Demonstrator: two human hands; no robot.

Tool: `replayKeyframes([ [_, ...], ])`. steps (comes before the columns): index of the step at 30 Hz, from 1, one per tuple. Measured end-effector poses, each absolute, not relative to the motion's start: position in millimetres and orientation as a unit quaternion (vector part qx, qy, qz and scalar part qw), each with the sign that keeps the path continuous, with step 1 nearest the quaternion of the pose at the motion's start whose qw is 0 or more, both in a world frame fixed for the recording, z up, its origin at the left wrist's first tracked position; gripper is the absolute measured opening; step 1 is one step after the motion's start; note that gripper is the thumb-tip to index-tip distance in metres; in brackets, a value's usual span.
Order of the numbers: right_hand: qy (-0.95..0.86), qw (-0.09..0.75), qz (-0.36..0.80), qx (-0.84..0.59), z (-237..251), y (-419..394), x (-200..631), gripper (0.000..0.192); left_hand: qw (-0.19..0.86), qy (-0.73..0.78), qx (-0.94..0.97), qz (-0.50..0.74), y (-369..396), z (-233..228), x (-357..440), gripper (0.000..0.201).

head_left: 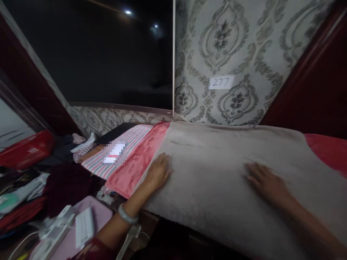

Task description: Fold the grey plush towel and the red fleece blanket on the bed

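A grey plush cloth (208,173) lies spread over the tabletop and hangs down past its front edge. My left hand (159,171) rests palm down on its left part, fingers stretched forward. Farther right, my right hand (264,180) is over the same cloth with its fingers apart, blurred by motion. Neither hand shows anything held. Along the cloth's left side runs a pink plush cloth (146,159), with a striped cloth (99,168) beyond it. Red fabric (325,151) shows past the grey cloth's right end.
A large dark screen (103,54) hangs above the table's left part. A paper marked 277 (221,82) is on the patterned wall. At lower left are a white power strip (55,234), a pink board (100,211), piled clothes (67,184) and a red bag (27,148).
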State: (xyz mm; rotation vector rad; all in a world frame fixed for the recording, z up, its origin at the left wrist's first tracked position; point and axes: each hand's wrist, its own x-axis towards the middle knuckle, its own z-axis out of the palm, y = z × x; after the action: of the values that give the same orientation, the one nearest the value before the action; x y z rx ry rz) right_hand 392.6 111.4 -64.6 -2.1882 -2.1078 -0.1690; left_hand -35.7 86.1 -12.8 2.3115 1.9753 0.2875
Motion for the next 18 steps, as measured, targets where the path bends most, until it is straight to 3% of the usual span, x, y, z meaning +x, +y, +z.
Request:
replayKeyframes([
  [3,-0.716,0.028,0.0,-0.697,-52.7,158.7,347.1,0.057,0.085,0.586,0.804,0.06,124.8,-11.1,-3.3,0.073],
  [9,-0.734,0.07,0.01,-0.675,-52.1,195.8,272.3,0.057,0.092,0.584,0.806,0.025,195.7,-12.9,20.5,0.068],
  [18,-0.742,0.079,-0.01,-0.665,-79.0,194.9,263.3,0.057,0.051,0.612,0.788,0.038,256.8,-40.3,-3.5,0.064],
])
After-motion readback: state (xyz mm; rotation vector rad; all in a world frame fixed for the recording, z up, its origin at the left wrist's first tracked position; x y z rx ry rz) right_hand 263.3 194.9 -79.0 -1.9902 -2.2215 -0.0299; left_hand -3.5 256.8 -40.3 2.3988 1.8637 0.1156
